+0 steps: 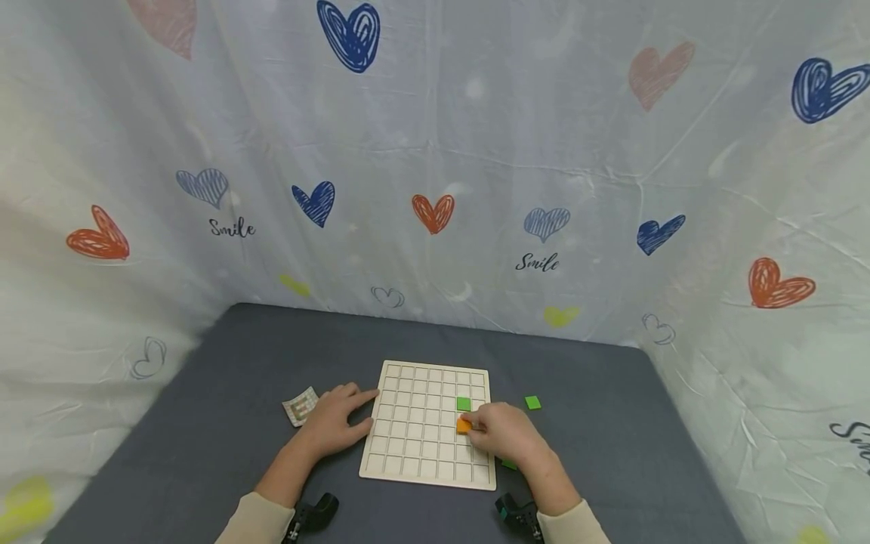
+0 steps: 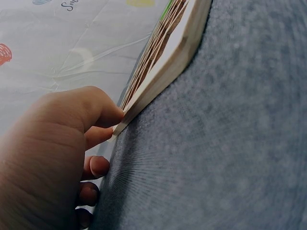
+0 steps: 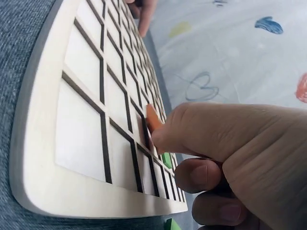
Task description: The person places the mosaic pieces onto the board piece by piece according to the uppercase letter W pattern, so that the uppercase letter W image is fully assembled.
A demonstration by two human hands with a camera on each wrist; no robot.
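A pale wooden grid board (image 1: 414, 446) lies on the dark cloth. My right hand (image 1: 506, 432) pinches an orange square tile (image 1: 464, 426) over the right part of the grid; in the right wrist view this tile (image 3: 152, 117) is tilted against the cells. Just beyond it, a green tile (image 1: 464, 403) sits in a cell. My left hand (image 1: 331, 420) touches the board's left edge with thumb and index finger spread. In the left wrist view its fingertips (image 2: 115, 115) meet the wooden rim (image 2: 158, 79), the other fingers loosely bent.
Right of the board lies a loose green tile (image 1: 533, 403), and another green piece (image 1: 509, 465) shows partly under my right wrist. A small patterned card (image 1: 300, 406) lies beside my left hand. Behind the dark table (image 1: 578, 378) hangs a white curtain (image 1: 476, 151) printed with hearts.
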